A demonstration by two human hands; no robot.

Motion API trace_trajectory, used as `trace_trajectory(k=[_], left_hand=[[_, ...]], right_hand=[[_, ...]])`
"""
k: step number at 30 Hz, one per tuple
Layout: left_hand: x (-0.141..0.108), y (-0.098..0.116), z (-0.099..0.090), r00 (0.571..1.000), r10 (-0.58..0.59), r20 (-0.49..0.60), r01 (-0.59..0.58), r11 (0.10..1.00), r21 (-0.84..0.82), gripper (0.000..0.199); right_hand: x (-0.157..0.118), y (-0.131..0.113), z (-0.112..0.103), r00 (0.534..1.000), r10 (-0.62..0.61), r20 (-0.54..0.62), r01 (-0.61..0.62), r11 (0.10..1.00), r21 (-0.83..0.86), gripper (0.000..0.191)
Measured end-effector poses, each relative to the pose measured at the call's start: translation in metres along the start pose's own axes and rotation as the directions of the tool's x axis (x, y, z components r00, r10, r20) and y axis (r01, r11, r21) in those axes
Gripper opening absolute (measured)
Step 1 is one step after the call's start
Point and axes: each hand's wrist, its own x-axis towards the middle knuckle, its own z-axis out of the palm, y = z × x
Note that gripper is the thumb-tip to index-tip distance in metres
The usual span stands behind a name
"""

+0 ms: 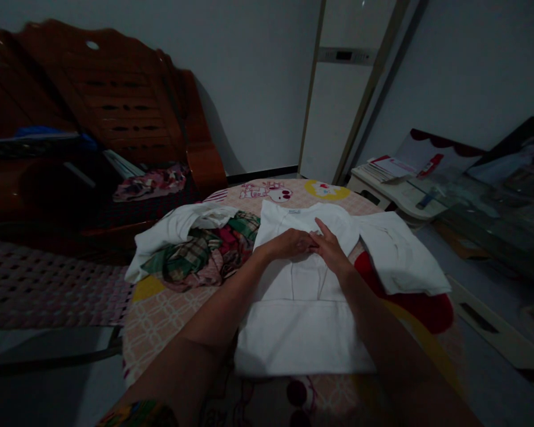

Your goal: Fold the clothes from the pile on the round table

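Observation:
A white garment (302,332) lies partly folded on the round table, its collar with a small label at the far side and a folded band across its near part. My left hand (293,243) is over the upper middle of the garment, its fingers bent and meeting my other hand. Beside it, my right hand (328,244) has its thumb and fingers apart, the fingertips touching the left ones. Nothing is visibly held in either hand. Whether the left fingers pinch any cloth is hard to tell in the dim light.
A folded white garment (404,252) lies at the table's right, and a pile of plaid, pink and white clothes (196,249) at its left. The patterned tablecloth (160,320) shows around them. Behind are a wooden chair (120,107) and a glass-topped stand (471,207).

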Motion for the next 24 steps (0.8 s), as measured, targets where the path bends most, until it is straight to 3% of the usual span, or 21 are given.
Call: trace_trajectory(k=[2,4,7,9,11,13,18,21,24], left_hand=[[-0.001,-0.008,-0.004,0.993,-0.049,-0.106,0.048,0.999,-0.01,0.032],[-0.005,-0.022,-0.011,0.946,-0.147,-0.288,0.153,0.988,0.0,0.032],[-0.015,-0.051,-0.025,0.778,-0.327,-0.536,0.396,0.918,0.016,0.035],[-0.023,-0.07,-0.032,0.654,-0.458,-0.602,0.573,0.82,-0.002,0.041],[-0.028,-0.085,-0.038,0.58,-0.563,-0.589,0.684,0.729,-0.024,0.046],[-0.028,-0.096,-0.042,0.577,-0.615,-0.537,0.719,0.695,-0.023,0.047],[-0.011,-0.105,-0.047,0.659,-0.62,-0.426,0.715,0.692,0.099,0.041],[-0.002,-0.104,-0.046,0.676,-0.597,-0.432,0.718,0.666,0.204,0.041],[0.002,-0.101,-0.043,0.677,-0.559,-0.479,0.719,0.641,0.269,0.049]], right_hand=[[0.0,0.0,0.0,1.0,-0.001,0.003,0.001,1.0,0.009,0.066],[0.001,0.001,0.0,1.0,-0.008,0.017,0.007,1.0,0.03,0.056],[0.001,0.001,0.0,0.999,-0.03,0.025,0.028,0.997,0.078,0.063],[0.001,0.001,0.0,0.999,-0.048,0.021,0.046,0.995,0.087,0.077],[0.002,0.0,0.001,0.997,-0.07,0.026,0.069,0.997,0.041,0.088],[0.002,0.0,0.001,0.993,-0.11,0.036,0.112,0.991,-0.069,0.09],[0.002,0.001,-0.002,0.962,-0.24,0.127,0.271,0.881,-0.388,0.073],[-0.001,-0.001,-0.003,0.945,-0.27,0.183,0.326,0.812,-0.483,0.06],[-0.003,-0.002,0.001,0.945,-0.286,0.157,0.324,0.771,-0.548,0.066]])
